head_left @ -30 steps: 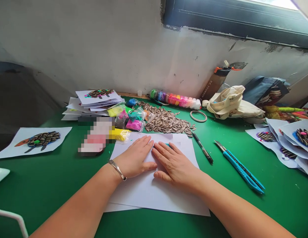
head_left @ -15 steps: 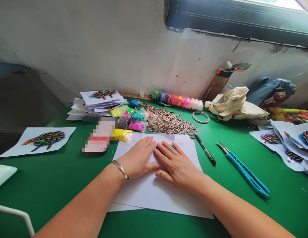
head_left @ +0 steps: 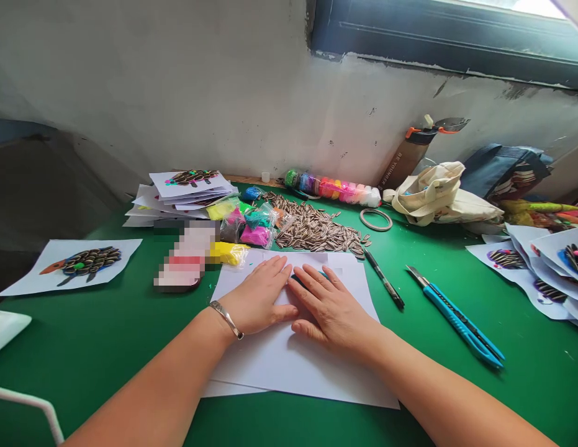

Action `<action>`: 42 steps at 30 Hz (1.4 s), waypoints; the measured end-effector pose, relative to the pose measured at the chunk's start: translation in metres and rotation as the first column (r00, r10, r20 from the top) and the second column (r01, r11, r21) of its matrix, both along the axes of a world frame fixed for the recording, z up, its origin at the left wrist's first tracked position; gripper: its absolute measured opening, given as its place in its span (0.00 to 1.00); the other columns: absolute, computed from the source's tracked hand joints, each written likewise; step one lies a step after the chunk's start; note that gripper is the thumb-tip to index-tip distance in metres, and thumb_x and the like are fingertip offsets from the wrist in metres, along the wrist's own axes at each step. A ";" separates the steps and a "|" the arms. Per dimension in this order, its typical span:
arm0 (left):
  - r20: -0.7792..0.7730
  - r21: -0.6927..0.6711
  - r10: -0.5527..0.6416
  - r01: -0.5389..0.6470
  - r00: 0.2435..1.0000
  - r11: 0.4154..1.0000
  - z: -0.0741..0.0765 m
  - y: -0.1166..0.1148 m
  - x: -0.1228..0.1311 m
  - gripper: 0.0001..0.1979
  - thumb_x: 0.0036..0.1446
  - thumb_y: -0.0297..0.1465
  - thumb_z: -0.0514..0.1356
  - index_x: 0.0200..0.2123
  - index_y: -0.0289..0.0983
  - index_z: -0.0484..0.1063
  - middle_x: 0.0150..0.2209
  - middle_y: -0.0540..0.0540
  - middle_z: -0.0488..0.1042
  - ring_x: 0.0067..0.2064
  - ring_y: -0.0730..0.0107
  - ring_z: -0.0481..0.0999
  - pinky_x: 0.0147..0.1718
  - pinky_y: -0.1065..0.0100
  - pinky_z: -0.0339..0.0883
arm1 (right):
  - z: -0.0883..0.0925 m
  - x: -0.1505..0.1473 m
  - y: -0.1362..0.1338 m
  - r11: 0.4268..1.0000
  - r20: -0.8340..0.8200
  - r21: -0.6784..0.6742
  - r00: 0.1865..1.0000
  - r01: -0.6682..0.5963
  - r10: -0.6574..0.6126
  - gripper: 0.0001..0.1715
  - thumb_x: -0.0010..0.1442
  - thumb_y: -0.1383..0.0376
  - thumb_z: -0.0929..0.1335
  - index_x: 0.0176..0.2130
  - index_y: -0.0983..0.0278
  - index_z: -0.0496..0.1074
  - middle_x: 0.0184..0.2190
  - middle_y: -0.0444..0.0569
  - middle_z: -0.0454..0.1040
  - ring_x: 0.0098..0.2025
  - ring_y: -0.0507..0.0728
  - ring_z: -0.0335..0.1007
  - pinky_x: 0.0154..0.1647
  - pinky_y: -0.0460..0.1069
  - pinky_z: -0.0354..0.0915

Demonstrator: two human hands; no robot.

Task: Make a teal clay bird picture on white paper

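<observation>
Both my hands lie flat, fingers stretched out, on a white sheet of paper [head_left: 289,363] on the green table [head_left: 107,335]. My left hand [head_left: 258,298], with a metal bracelet at the wrist, presses the sheet's left middle. My right hand [head_left: 328,307] lies beside it, the fingertips nearly touching. A small bit of teal clay [head_left: 300,277] peeks out between the fingers. A second sheet sticks out under the first at the lower left.
Behind the sheet lie a heap of sunflower seeds [head_left: 316,230], bags of coloured clay [head_left: 244,226] and a row of clay pots [head_left: 333,187]. A black pen [head_left: 384,279] and a blue utility knife [head_left: 456,316] lie to the right. Finished seed pictures sit far left [head_left: 79,262], back left [head_left: 186,186] and far right [head_left: 544,261].
Only the view has shifted slightly; the hands stay flat on the paper in the same place.
</observation>
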State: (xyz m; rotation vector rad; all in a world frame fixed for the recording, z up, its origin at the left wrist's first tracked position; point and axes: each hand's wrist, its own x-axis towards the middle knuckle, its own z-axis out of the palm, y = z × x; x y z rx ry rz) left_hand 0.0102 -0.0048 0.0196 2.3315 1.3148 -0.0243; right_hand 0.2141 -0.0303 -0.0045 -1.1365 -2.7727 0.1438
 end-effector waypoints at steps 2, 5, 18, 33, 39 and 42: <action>-0.005 -0.009 -0.002 0.002 1.000 1.000 0.000 0.000 0.000 0.41 0.56 0.46 0.59 0.65 0.31 0.51 0.69 0.33 0.44 0.69 0.51 0.42 0.65 0.52 0.44 | 0.001 0.000 0.000 1.000 0.011 -0.007 1.000 0.011 -0.011 0.41 0.66 0.45 0.55 0.67 0.66 0.51 0.68 0.55 0.49 0.69 0.67 0.42 0.66 0.69 0.44; -0.009 -0.011 -0.005 0.005 1.000 1.000 0.000 0.000 0.000 0.41 0.56 0.46 0.59 0.66 0.30 0.51 0.69 0.33 0.43 0.69 0.50 0.41 0.65 0.51 0.42 | 0.002 -0.001 0.000 0.999 0.026 -0.036 1.000 0.014 -0.013 0.41 0.65 0.44 0.55 0.66 0.65 0.53 0.67 0.55 0.50 0.69 0.67 0.44 0.66 0.68 0.45; 0.001 0.005 -0.006 0.006 1.000 1.000 -0.003 0.002 -0.001 0.41 0.55 0.44 0.60 0.66 0.30 0.51 0.69 0.33 0.44 0.69 0.51 0.42 0.65 0.52 0.43 | -0.002 -0.003 0.004 0.993 0.032 -0.087 0.997 0.075 -0.072 0.50 0.63 0.40 0.55 0.66 0.75 0.50 0.68 0.61 0.46 0.69 0.67 0.42 0.67 0.66 0.47; 0.009 0.015 -0.011 0.011 1.000 1.000 -0.003 0.002 -0.002 0.41 0.55 0.45 0.60 0.65 0.29 0.52 0.69 0.32 0.45 0.69 0.48 0.42 0.65 0.49 0.42 | -0.003 -0.001 0.003 0.989 0.021 -0.072 0.992 0.127 -0.126 0.50 0.63 0.40 0.54 0.67 0.75 0.48 0.68 0.61 0.43 0.69 0.66 0.39 0.67 0.66 0.44; -0.003 0.031 -0.018 0.018 1.000 0.999 -0.004 0.000 -0.001 0.41 0.57 0.47 0.58 0.66 0.30 0.51 0.69 0.32 0.44 0.69 0.49 0.42 0.65 0.50 0.42 | -0.002 -0.002 0.003 0.986 0.053 -0.105 0.991 0.128 -0.123 0.50 0.64 0.41 0.54 0.67 0.75 0.48 0.68 0.62 0.44 0.69 0.67 0.40 0.67 0.66 0.45; 0.007 0.074 -0.024 0.023 1.000 0.997 -0.006 -0.002 -0.001 0.40 0.58 0.46 0.57 0.66 0.32 0.50 0.68 0.34 0.46 0.69 0.49 0.44 0.65 0.49 0.42 | -0.001 -0.003 0.004 0.986 0.048 -0.110 0.992 0.125 -0.120 0.50 0.63 0.40 0.54 0.67 0.76 0.48 0.68 0.63 0.43 0.69 0.67 0.39 0.67 0.66 0.44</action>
